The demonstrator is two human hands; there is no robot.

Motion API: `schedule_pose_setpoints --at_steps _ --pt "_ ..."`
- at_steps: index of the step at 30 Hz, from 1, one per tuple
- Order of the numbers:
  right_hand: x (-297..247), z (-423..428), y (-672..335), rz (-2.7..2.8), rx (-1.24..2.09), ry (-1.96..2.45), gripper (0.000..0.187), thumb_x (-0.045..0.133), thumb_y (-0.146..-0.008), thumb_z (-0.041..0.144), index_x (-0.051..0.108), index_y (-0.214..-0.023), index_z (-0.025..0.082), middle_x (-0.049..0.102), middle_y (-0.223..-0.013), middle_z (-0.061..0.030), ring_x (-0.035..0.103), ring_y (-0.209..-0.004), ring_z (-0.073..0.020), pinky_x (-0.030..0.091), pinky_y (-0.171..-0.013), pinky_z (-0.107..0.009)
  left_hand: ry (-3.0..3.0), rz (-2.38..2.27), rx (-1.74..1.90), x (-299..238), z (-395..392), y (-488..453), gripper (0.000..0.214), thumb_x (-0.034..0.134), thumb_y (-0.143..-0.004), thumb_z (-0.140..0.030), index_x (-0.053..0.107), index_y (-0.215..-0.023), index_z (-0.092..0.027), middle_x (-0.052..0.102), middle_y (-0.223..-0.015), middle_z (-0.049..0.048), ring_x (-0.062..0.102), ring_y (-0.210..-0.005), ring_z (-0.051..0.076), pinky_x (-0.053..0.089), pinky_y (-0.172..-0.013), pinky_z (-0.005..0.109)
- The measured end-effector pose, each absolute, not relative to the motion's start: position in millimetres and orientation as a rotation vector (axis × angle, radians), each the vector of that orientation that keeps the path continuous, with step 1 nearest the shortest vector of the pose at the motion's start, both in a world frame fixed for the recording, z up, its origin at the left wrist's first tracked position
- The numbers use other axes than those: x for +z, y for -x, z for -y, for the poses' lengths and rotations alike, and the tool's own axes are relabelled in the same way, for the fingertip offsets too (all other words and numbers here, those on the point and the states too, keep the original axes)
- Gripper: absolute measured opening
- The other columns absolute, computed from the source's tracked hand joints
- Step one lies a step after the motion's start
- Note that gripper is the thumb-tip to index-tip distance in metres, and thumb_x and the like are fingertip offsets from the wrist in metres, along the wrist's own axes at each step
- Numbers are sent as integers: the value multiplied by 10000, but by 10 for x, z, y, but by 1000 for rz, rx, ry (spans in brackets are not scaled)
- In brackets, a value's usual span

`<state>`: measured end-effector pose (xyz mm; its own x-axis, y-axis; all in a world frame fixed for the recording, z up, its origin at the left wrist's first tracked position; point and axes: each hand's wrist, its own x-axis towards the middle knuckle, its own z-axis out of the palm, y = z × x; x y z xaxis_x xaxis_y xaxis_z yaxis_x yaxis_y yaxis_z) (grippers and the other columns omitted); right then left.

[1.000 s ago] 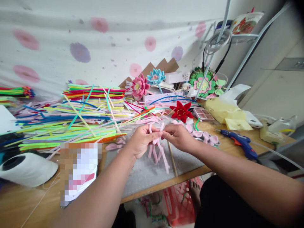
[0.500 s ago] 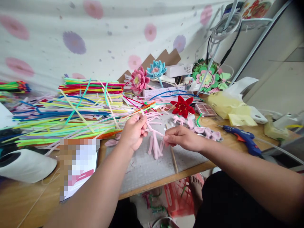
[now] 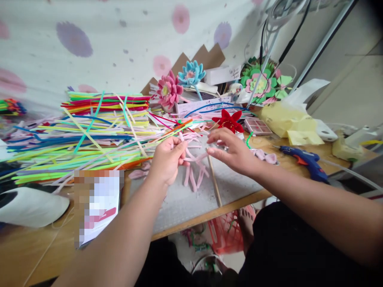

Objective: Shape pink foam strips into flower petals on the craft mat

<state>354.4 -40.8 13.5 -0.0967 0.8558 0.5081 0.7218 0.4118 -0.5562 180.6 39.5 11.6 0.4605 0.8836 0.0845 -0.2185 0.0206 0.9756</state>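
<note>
Pinched in my left hand [image 3: 170, 159] is a bundle of pale pink pipe cleaners [image 3: 193, 175], bent and joined near my fingers, with several ends hanging down over the grey mat [image 3: 176, 213]. My right hand [image 3: 231, 149] is just to the right of it, thumb and fingers parted, and I see nothing held between them. A pink end points toward my right thumb; whether they touch I cannot tell. Below my right hand a thin wooden stick [image 3: 214, 183] lies across the mat. Looped pink petals [image 3: 265, 155] are partly hidden behind that hand.
Piles of coloured pipe cleaners [image 3: 89, 131] cover the left of the table. A red flower [image 3: 229, 120] lies behind my right hand, a blue glue gun [image 3: 305, 161] to the right. A white roll [image 3: 32, 205] and a phone-like screen [image 3: 100, 207] are at the left front.
My right hand has let go of the pink pipe cleaner end, opened and lifted slightly. My left hand still holds the bundle. The view has shifted a little.
</note>
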Motion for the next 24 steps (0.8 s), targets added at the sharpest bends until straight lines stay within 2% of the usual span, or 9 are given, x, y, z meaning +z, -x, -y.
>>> schedule_pose_setpoints --at_steps 3,5,7,10,12,14,19,21,24 --pt "203 401 -3423 1969 -37 1361 398 627 -766 480 617 -1009 165 602 -1116 -136 521 -1050 -275 374 -911 -408 -1272 -707 951 126 -321 -1819 260 677 -714 -310 468 -644 -174 429 -458 -95 333 -358 34 437 -389 167" --pt "223 380 -3313 2096 60 1353 335 646 -769 420 617 -975 157 657 -973 -105 582 -903 -229 423 -806 -339 -1214 -699 934 133 -317 -1816 267 689 -707 -331 479 -658 -172 445 -479 -94 340 -371 34 446 -404 175" --pt "211 348 -3219 2061 182 1466 155 602 -810 301 610 -769 151 647 -743 -50 578 -702 -165 417 -654 -267 -1130 -660 961 148 -344 -1806 287 717 -680 -314 471 -656 -169 443 -482 -96 339 -374 31 431 -404 165" --pt "159 307 -3150 1878 584 1523 242 512 -848 229 511 -618 153 550 -560 8 511 -524 -100 369 -516 -208 -1002 -520 1010 172 -393 -1778 279 753 -649 -277 511 -729 -164 509 -563 -73 426 -440 35 451 -469 160" --pt "125 291 -3146 1719 893 1411 244 469 -874 287 506 -672 155 518 -534 28 500 -474 -86 373 -479 -192 -930 -422 1018 166 -413 -1765 338 776 -626 -261 544 -860 -186 590 -712 -37 528 -557 57 479 -549 178" --pt "108 281 -3158 1582 1065 1271 278 447 -884 383 520 -748 152 504 -527 39 496 -446 -82 376 -454 -187 -903 -377 981 137 -414 -1765 424 790 -611 -256 551 -958 -216 621 -850 -10 582 -670 87 491 -598 199" --pt "112 262 -3185 1524 1178 1075 405 461 -858 516 530 -732 138 495 -533 37 441 -439 -67 337 -433 -185 -1073 -440 838 42 -376 -1814 265 724 -693 -282 621 -887 -134 570 -689 -12 526 -571 76 443 -528 178" --pt "101 247 -3195 1509 1244 1024 384 498 -846 496 543 -739 130 487 -560 35 427 -467 -62 335 -463 -190 -1132 -487 952 29 -382 -1826 300 711 -703 -269 605 -962 -158 588 -767 4 537 -608 84 431 -527 175" --pt "75 227 -3210 1481 1313 977 342 549 -822 462 562 -784 122 487 -599 31 419 -505 -62 327 -502 -200 -1132 -580 1237 27 -411 -1825 473 752 -648 -240 538 -1070 -235 584 -964 8 560 -712 90 441 -591 178"
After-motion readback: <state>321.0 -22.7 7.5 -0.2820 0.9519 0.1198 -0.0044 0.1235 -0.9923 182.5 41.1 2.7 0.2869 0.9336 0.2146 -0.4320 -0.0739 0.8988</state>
